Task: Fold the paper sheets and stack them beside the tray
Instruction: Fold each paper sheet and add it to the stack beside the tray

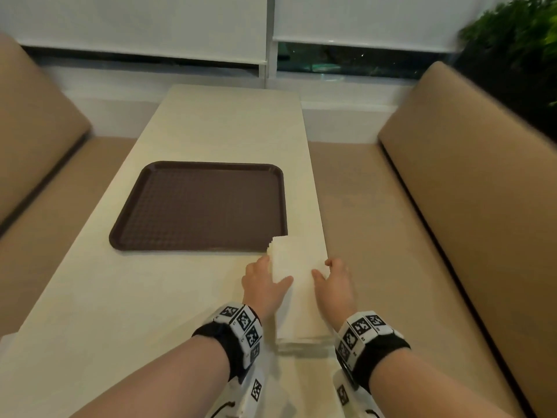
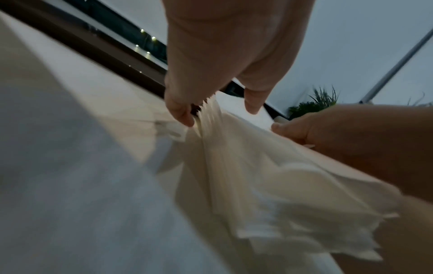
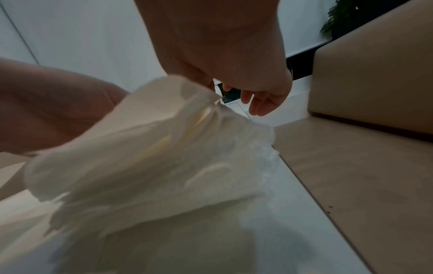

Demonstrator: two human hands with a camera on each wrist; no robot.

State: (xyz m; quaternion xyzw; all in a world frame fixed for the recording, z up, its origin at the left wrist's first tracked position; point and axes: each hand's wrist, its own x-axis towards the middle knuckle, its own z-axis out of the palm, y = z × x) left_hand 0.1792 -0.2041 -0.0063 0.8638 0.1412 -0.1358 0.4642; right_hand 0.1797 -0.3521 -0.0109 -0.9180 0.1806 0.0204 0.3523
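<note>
A thick stack of white paper sheets (image 1: 298,303) lies along the table's right edge, its far end touching the near right corner of the empty brown tray (image 1: 199,206). My left hand (image 1: 265,285) holds the stack's left side, thumb on top and fingers curled at the edge. My right hand (image 1: 334,285) holds the right side the same way. The left wrist view shows my left hand (image 2: 211,64) with fingertips (image 2: 182,116) on the fanned sheet edges of the stack (image 2: 257,176). In the right wrist view the stack (image 3: 152,157) hides the thumb of my right hand (image 3: 222,55).
The cream table (image 1: 120,297) is long and narrow. Tan padded benches (image 1: 452,236) run along both sides. Window blinds close off the far end, and a green plant (image 1: 518,55) stands at the back right.
</note>
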